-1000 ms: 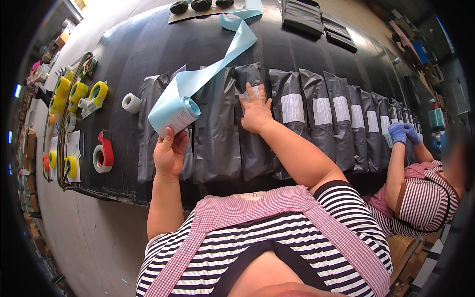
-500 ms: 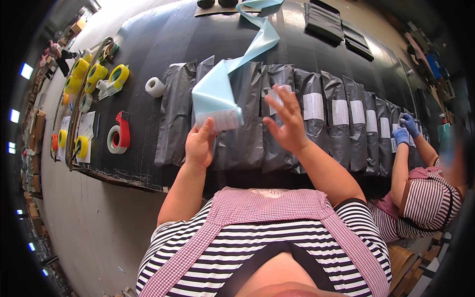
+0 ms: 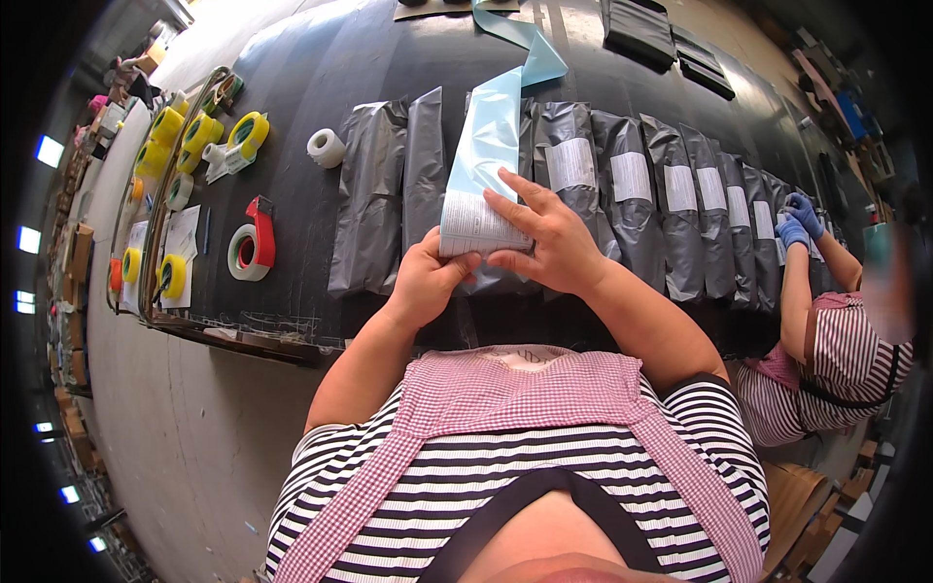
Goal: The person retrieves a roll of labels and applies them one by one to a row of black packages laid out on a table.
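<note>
A long pale blue label strip (image 3: 491, 136) runs down the black table (image 3: 321, 87) from the far edge to my hands. My left hand (image 3: 428, 277) grips its near end from below. My right hand (image 3: 544, 238) pinches a white printed label (image 3: 471, 225) at that same end. Under the strip lies a row of grey plastic mailer bags (image 3: 622, 194), most bearing a white label. The two leftmost bags (image 3: 374, 194) show no label.
A red tape dispenser (image 3: 255, 243) and a small white roll (image 3: 327, 148) sit left of the bags. Yellow tape rolls (image 3: 199, 136) fill a rack at the far left. Another person in blue gloves (image 3: 802, 223) touches bags at the right. Black stacks (image 3: 646, 24) lie at the back.
My right hand has lifted off a bag and come to the strip's end. My left hand has brought the strip in over the bags, and both hands now meet on it.
</note>
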{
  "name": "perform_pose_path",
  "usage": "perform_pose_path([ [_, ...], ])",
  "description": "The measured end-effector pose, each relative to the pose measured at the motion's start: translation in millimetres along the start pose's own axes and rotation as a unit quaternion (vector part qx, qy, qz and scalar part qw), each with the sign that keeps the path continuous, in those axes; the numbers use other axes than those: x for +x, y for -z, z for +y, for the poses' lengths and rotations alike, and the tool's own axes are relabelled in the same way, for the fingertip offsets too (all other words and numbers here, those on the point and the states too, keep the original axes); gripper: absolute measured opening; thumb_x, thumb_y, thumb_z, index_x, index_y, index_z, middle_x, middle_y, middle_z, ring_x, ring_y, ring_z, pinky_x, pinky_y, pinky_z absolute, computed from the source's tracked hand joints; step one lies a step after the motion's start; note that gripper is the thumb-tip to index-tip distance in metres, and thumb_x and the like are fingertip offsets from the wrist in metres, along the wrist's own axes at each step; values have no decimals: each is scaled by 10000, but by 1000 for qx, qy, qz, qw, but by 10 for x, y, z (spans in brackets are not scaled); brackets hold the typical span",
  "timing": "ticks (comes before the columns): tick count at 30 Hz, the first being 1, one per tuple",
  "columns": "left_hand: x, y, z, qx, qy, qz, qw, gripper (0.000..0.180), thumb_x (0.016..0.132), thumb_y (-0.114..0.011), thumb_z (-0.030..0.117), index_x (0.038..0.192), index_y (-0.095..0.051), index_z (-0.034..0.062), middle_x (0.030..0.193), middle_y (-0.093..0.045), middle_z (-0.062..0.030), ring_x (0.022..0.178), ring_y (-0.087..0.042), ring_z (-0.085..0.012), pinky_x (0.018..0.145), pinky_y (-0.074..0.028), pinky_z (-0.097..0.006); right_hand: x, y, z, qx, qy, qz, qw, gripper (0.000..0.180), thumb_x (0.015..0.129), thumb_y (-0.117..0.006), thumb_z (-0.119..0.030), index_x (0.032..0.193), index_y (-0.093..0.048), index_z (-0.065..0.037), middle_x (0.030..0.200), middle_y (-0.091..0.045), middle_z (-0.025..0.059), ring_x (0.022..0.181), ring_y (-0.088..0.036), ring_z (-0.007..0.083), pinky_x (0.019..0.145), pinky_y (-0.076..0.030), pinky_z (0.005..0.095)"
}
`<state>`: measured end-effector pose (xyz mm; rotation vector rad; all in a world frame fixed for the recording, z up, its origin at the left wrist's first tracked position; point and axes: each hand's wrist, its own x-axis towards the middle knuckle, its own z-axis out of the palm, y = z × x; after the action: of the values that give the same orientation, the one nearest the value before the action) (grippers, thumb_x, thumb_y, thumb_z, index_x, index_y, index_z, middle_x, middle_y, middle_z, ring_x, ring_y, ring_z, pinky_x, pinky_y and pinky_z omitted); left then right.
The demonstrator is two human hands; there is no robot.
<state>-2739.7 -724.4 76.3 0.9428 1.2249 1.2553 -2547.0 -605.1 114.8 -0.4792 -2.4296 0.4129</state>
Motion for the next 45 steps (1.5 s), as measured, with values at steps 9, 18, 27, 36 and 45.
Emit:
perform_pose_path([
  [9, -194, 74, 1, 16, -87, 72, 994, 162, 924, -672, 53, 1074, -691, -6, 1121, -565, -39, 907, -632, -132, 740, -548, -274, 13, -258, -265, -1, 46, 83, 996, 419, 774, -780, -256, 1165, -718, -115, 1234, -691, 37, 1114, -646, 281, 929, -509, 392],
  [18, -35, 200, -29, 248, -74, 93, 961, 239, 867, -715, 72, 1106, -714, 66, 1111, -575, -103, 1033, -598, -258, 914, -488, -349, 287, -204, 277, 324, -196, -46, 924, 203, 915, -709, -239, 1010, -757, -67, 974, -734, 27, 867, -664, 164, 755, -510, 317],
  [27, 127, 775, -320, -127, 53, 191, 972, 264, 943, -697, 169, 1149, -628, 18, 1036, -687, -71, 888, -682, -172, 792, -579, -322, 747, 100, 1182, 511, -202, 178, 816, 246, 957, -666, -175, 1164, -701, -47, 1168, -693, 120, 1072, -676, 240, 877, -574, 366],
  [36, 172, 1033, -114, -254, -124, 366, 887, 324, 981, -637, 198, 1253, -548, 48, 1118, -658, -76, 964, -666, -189, 833, -571, -298, 127, -815, 1464, 6, -6, 48, 999, 321, 853, -726, -135, 1171, -703, -107, 1354, -607, 120, 1306, -530, 323, 1038, -477, 395],
  [45, 147, 788, -304, -254, -71, 354, 897, 335, 982, -635, 206, 1250, -535, 32, 1121, -654, -90, 960, -667, -194, 814, -588, -294, 70, -926, 1544, -47, -40, -49, 997, 382, 935, -633, -283, 1251, -654, -70, 1392, -566, 166, 1323, -509, 333, 1094, -399, 482],
])
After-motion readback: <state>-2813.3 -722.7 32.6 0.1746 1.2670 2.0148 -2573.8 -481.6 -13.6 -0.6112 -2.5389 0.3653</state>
